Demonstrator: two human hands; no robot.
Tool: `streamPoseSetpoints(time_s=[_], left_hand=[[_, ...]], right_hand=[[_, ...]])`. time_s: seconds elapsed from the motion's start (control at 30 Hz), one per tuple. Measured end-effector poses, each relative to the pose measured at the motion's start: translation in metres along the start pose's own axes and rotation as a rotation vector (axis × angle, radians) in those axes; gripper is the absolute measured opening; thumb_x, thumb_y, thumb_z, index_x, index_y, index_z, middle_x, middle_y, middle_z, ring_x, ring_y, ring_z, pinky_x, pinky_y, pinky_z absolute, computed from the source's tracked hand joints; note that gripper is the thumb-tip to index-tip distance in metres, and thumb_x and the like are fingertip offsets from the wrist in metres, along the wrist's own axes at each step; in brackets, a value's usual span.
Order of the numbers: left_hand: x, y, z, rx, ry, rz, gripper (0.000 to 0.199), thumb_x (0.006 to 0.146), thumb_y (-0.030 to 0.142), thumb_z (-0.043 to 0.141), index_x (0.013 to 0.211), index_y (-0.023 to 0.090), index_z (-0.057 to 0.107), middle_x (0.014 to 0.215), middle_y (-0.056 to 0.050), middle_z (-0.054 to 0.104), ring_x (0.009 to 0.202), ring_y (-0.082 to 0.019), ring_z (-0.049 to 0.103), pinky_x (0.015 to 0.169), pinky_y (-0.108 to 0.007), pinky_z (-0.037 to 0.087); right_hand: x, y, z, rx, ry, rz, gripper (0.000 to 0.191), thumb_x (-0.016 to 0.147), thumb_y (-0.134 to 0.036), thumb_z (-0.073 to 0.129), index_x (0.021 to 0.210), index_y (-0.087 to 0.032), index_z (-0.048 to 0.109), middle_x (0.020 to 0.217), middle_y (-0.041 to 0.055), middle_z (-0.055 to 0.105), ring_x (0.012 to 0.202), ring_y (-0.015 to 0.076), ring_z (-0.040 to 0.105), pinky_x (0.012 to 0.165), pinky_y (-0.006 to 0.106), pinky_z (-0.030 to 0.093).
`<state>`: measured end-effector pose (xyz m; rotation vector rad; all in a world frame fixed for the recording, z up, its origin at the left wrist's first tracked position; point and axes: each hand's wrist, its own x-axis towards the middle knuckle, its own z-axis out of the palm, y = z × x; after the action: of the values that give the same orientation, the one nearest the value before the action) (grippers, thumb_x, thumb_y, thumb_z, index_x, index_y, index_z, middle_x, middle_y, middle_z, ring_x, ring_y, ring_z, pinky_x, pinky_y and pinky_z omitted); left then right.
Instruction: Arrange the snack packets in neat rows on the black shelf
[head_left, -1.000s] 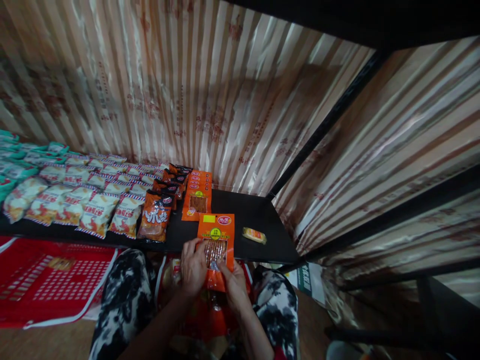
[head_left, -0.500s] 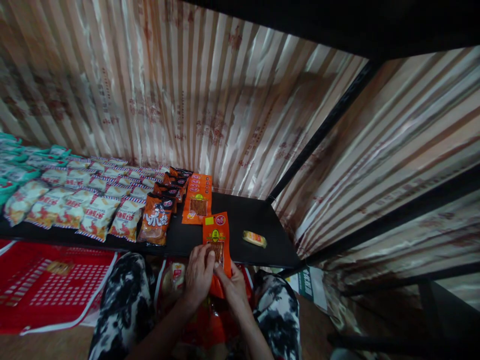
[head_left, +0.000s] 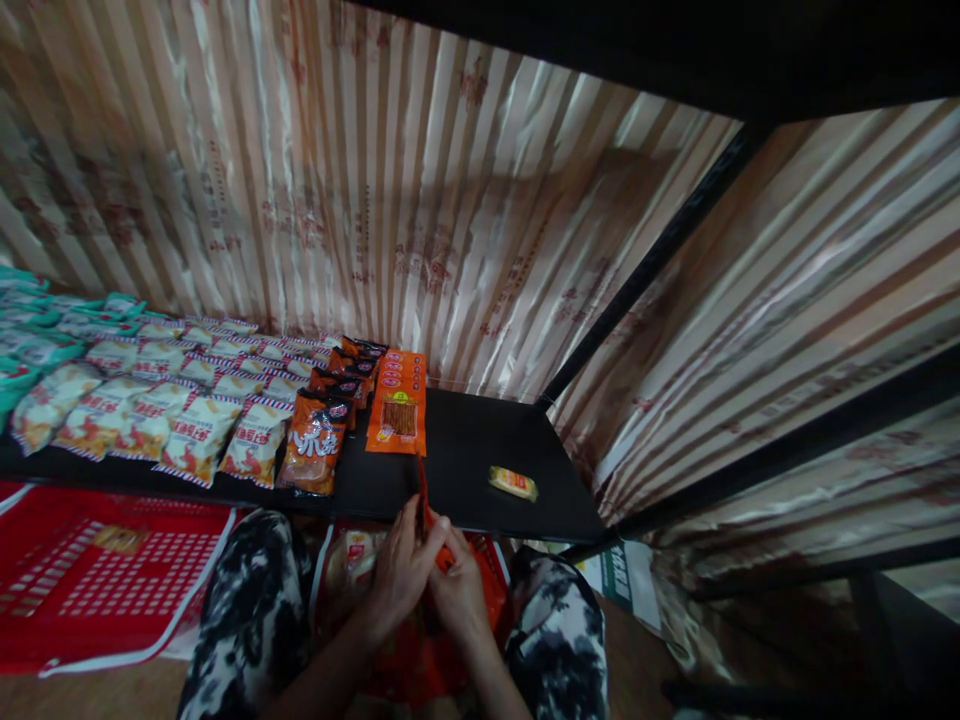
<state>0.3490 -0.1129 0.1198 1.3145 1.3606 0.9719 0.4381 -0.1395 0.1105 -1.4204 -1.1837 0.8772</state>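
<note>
Over the front edge of the black shelf (head_left: 465,440), an orange packet (head_left: 424,500) is turned nearly edge-on between my two hands. The fingers of my left hand (head_left: 405,560) are closed on its left side, thumb across it. My right hand (head_left: 457,585) grips the same packet from the right and lower down. Behind it on the shelf lie overlapping flat orange packets (head_left: 399,415). Left of those stand orange and black bags (head_left: 313,440). A small yellow wrapped item (head_left: 513,483) lies to the right.
White snack bags (head_left: 199,430) and green packages (head_left: 37,345) fill the shelf's left. A red basket (head_left: 172,575) sits low at left; another basket (head_left: 499,560) with packets is under my hands. A black post (head_left: 652,265) slants at right.
The held orange packet has turned from face-on to nearly edge-on and come lower. Both hands have drawn closer together around it.
</note>
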Motion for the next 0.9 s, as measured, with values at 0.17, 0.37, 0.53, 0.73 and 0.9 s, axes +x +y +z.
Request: streamPoseSetpoints(time_s=[0.17,0.37,0.53,0.73,0.9], left_hand=[[0.0,0.005,-0.006,0.0,-0.059,-0.113,0.058,0.077,0.04,0.049,0.127,0.011,0.044,0.132,-0.015,0.05,0.125,-0.024,0.043,0.105,-0.033,0.029],[0.005,-0.001,-0.01,0.001,-0.068,-0.169,0.057,0.075,0.029,0.049,0.127,0.007,0.041,0.131,-0.018,0.05,0.121,-0.024,0.047,0.1,-0.03,0.032],[0.007,-0.008,-0.011,-0.035,-0.032,-0.21,0.052,0.073,0.028,0.05,0.122,0.009,0.047,0.118,-0.016,0.06,0.114,-0.026,0.052,0.095,-0.03,0.035],[0.011,-0.013,-0.015,-0.048,0.032,-0.287,0.041,0.074,0.033,0.053,0.11,0.012,0.055,0.11,-0.015,0.064,0.11,-0.027,0.054,0.092,-0.03,0.035],[0.017,-0.016,-0.019,-0.094,0.077,-0.283,0.015,0.073,0.028,0.052,0.082,0.018,0.059,0.085,-0.009,0.068,0.092,-0.025,0.061,0.082,-0.03,0.04]], right_hand=[[-0.004,0.008,0.007,-0.121,-0.001,-0.075,0.048,0.064,-0.009,0.054,0.108,-0.025,0.066,0.107,0.0051,0.064,0.102,0.0192,0.058,0.094,0.032,0.045],[-0.006,0.01,0.012,-0.192,-0.038,-0.164,0.051,0.063,-0.005,0.053,0.11,-0.024,0.064,0.104,0.0071,0.063,0.103,0.0201,0.058,0.092,0.032,0.047],[-0.009,0.007,0.016,-0.203,-0.079,-0.187,0.051,0.066,-0.008,0.055,0.114,-0.022,0.061,0.107,0.0095,0.061,0.103,0.0219,0.058,0.088,0.033,0.05],[-0.011,0.005,0.02,-0.251,-0.096,-0.175,0.054,0.065,-0.01,0.058,0.117,-0.022,0.06,0.109,0.01,0.059,0.105,0.0238,0.057,0.092,0.036,0.048],[-0.014,0.011,0.022,-0.229,-0.121,-0.16,0.053,0.069,-0.015,0.058,0.121,-0.022,0.057,0.112,0.0107,0.058,0.104,0.0231,0.058,0.086,0.033,0.052]])
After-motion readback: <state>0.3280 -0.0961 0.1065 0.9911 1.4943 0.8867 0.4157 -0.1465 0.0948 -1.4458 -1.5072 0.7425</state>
